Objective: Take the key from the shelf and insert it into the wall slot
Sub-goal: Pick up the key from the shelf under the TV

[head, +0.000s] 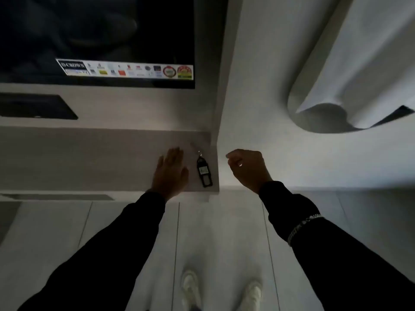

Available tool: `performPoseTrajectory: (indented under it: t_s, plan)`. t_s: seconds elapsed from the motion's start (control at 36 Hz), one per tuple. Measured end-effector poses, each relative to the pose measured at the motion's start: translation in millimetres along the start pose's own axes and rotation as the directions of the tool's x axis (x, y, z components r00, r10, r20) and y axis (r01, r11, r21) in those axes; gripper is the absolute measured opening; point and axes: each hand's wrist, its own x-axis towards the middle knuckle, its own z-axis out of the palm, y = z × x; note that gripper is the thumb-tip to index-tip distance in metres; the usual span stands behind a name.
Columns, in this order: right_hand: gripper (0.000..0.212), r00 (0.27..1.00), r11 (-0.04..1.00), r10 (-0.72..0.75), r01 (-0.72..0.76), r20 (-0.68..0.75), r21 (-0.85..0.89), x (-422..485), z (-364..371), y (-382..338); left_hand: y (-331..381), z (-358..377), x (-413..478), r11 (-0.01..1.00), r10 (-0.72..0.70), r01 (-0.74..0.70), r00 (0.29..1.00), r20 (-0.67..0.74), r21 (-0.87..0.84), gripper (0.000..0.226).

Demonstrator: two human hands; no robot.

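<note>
A key on a ring with a black plastic tag (204,171) lies flat at the right end of a grey shelf (89,158). My left hand (170,172) rests palm down on the shelf just left of the tag, fingers apart, not touching it. My right hand (247,168) hovers in front of the white wall to the right of the shelf, fingers curled in, with nothing seen in it. A ring glints on one finger. No wall slot is visible in this dim view.
A dark television (96,41) with a sticker strip hangs above the shelf. A black flat box (36,106) sits at the back left. A pale curtain (359,63) hangs at the upper right. White tiles and my white shoes (222,290) are below.
</note>
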Motion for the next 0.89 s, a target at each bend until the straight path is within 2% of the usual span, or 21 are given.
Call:
performPoseTrajectory:
  t_s: [0.14,0.19,0.31,0.39,0.44,0.67,0.72,0.78,0.83,0.89]
  plan:
    - [0.020,0.982,0.987,0.161,-0.162,0.099,-0.002,17.1,46.5,5.5,-12.7,24.9,3.6,0.993,-0.047,0.047,0.999,-0.001,0.107,0.068]
    - [0.028,0.966,0.972,0.234,-0.234,0.107,-0.015,23.0,60.4,7.7,-12.8,30.7,6.2,0.991,-0.046,0.049,0.999,-0.022,0.128,0.072]
    - [0.058,0.914,0.925,0.373,-0.380,0.161,0.013,31.4,76.6,2.6,-13.8,34.1,11.3,0.991,-0.044,0.048,0.998,-0.033,0.127,0.078]
    - [0.064,0.898,0.910,0.407,-0.415,0.170,0.013,32.2,81.0,-1.8,-16.1,37.4,12.7,0.989,-0.032,0.039,0.998,-0.052,0.143,0.077]
    - [0.060,0.890,0.902,0.429,-0.432,0.155,-0.011,31.0,80.7,0.2,-15.9,38.6,13.3,0.989,-0.036,0.044,0.998,-0.059,0.139,0.077]
    - [0.020,0.861,0.869,0.492,-0.494,0.133,-0.017,18.9,70.4,14.3,-14.4,37.7,13.5,0.989,-0.037,0.046,0.997,-0.071,0.139,0.076]
    - [0.013,0.838,0.841,0.524,-0.537,0.155,0.062,14.2,64.5,14.5,-14.2,37.5,13.1,0.990,-0.034,0.044,0.996,-0.079,0.132,0.076]
    - [0.003,0.797,0.766,0.569,-0.603,0.202,0.223,6.4,56.1,14.2,-13.4,37.0,13.1,0.990,-0.030,0.040,0.997,-0.075,0.135,0.076]
    - [0.012,0.757,0.655,0.599,-0.651,0.262,0.384,-3.6,45.5,15.7,-11.7,34.3,13.0,0.990,-0.027,0.035,0.998,-0.057,0.137,0.078]
    - [0.011,0.739,0.559,0.600,-0.662,0.307,0.499,-14.0,33.2,18.4,-9.7,31.4,13.0,0.991,-0.026,0.029,0.999,-0.025,0.128,0.081]
